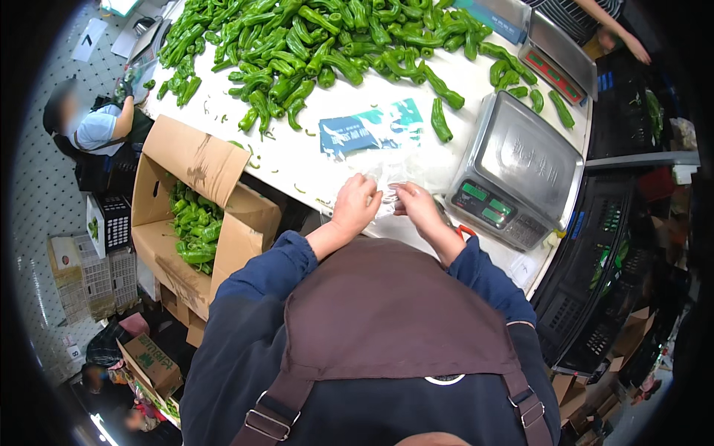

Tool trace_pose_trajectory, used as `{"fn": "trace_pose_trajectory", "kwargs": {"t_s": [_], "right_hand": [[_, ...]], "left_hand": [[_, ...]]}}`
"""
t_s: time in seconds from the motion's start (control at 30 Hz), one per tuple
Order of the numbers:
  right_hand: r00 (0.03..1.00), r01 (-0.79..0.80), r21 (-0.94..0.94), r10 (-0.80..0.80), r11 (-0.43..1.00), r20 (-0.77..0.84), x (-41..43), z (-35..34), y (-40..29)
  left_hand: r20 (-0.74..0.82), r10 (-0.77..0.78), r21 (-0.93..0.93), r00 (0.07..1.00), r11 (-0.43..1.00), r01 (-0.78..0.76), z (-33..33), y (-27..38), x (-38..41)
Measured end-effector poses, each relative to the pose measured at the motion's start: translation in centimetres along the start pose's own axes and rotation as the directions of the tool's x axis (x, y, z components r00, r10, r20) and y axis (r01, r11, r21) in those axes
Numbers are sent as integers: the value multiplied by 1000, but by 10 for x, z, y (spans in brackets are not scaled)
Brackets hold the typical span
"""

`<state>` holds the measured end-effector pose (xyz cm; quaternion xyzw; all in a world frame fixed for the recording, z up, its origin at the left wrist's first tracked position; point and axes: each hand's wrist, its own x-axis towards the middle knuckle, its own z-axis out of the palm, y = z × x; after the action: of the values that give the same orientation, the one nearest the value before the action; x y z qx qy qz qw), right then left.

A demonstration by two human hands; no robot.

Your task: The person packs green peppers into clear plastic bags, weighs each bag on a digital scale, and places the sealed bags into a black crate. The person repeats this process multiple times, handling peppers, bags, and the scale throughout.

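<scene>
Both my hands are at the near edge of the white table (268,167), on a clear plastic bag (390,167) with a blue and teal printed panel (371,131). My left hand (357,203) grips the bag's near end with curled fingers. My right hand (415,206) pinches the gathered plastic just to the right. The bag lies flat towards the far side. Beyond it spreads a large heap of green peppers (312,44), with one loose pepper (440,121) closer in. A digital weighing scale (519,161) with a steel pan stands right of my hands.
An open cardboard box (189,273) of green peppers stands at the table's left. A second scale (558,61) and more printed bags (496,19) are at the far right. Black crates (591,267) line the right side. Co-workers are at the left and far right. Red-handled scissors (464,230) lie near my right wrist.
</scene>
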<state>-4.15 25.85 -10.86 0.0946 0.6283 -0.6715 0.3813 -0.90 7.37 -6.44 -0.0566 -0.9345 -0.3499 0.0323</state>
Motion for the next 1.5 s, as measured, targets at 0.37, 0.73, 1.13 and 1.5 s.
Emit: {"fn": "trace_pose_trajectory", "kwargs": {"t_s": [0.37, 0.73, 1.13, 1.5], "right_hand": [[950, 122, 33, -126, 992, 286, -6, 38, -31], [972, -44, 20, 38, 999, 232, 10, 41, -7], [947, 318, -727, -166, 608, 275, 64, -49, -92], [714, -309, -878, -520, 366, -468, 188, -111, -135]], "left_hand": [[-83, -456, -531, 886, 772, 348, -38, -71, 10], [-131, -253, 231, 959, 932, 278, -26, -59, -4], [-307, 0, 316, 952, 943, 101, -22, -81, 7], [59, 45, 438, 997, 897, -66, 28, -97, 10]]}}
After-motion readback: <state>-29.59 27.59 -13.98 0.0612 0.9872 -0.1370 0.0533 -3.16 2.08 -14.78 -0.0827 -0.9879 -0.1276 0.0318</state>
